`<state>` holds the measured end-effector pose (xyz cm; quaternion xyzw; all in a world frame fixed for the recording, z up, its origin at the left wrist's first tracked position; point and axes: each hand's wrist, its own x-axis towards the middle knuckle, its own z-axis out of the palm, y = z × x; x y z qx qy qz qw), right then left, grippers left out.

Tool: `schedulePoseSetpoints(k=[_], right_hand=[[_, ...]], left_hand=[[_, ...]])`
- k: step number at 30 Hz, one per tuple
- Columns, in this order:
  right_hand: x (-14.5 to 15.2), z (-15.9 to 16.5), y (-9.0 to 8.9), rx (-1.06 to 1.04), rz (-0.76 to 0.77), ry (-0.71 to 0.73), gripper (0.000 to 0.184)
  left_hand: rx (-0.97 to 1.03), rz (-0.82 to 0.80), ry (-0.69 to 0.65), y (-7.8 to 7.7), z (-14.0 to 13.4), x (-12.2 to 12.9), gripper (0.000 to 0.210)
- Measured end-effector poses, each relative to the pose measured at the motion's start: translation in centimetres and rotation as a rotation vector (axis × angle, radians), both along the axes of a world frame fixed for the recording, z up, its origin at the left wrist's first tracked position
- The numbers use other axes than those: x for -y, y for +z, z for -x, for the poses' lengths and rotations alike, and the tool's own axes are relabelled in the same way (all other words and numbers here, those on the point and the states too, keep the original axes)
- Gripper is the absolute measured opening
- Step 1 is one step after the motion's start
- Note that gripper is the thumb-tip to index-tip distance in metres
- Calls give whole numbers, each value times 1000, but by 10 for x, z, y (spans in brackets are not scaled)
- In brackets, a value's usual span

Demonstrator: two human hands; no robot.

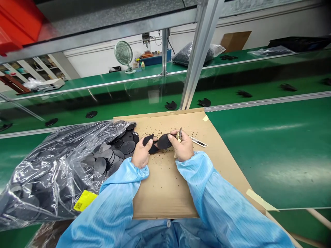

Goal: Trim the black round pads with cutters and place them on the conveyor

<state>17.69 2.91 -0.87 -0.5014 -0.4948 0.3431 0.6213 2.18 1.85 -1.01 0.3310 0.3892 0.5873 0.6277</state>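
My left hand (141,154) is closed around black plastic pieces (148,139), one overlapping another at its fingertips. My right hand (184,147) pinches a round black plastic disc (164,141) between thumb and fingers. In that same hand sit small yellow-handled nippers (179,135), jaws pointing up and away. The two hands meet above a cardboard sheet (165,193) strewn with tiny black scraps. To the right of my right hand lies a utility knife (198,141). Beside my left hand, several black discs (127,148) spill from a clear plastic bag (51,172).
Behind the cardboard runs a green conveyor belt (144,103) carrying several black pieces (170,105). A metal post (199,58) rises beyond my hands. A red bin (20,24) is at upper left, and a fan (123,53) stands on the far bench.
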Motion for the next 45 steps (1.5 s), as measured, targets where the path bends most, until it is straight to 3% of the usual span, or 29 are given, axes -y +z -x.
schedulePoseSetpoints(k=[5,8,10,14,18,21,28,37,45], right_hand=[[4,7,-2,-29,-67,-56,24],[9,10,-1,-10,-67,-13,25],[10,10,0,36,-72,33,25],[11,7,1,214,-54,99,27],[12,6,1,433,-110,263,29],[14,7,2,510,-120,271,21],[16,8,4,361,-58,115,17],[16,9,3,595,-96,155,15],[14,8,0,655,-105,156,16]], left_hand=[[-59,-77,-110,-2,-3,6,45],[-150,-112,-120,-7,-3,7,51],[-158,-95,-70,-9,-3,5,51],[-81,-48,162,-7,0,-1,44],[-59,-66,296,-5,5,-7,38],[-82,-88,245,-7,6,-6,39],[-49,-83,28,-6,-1,2,41],[-27,-78,49,-3,-1,2,37],[-26,-64,62,-2,-1,2,37]])
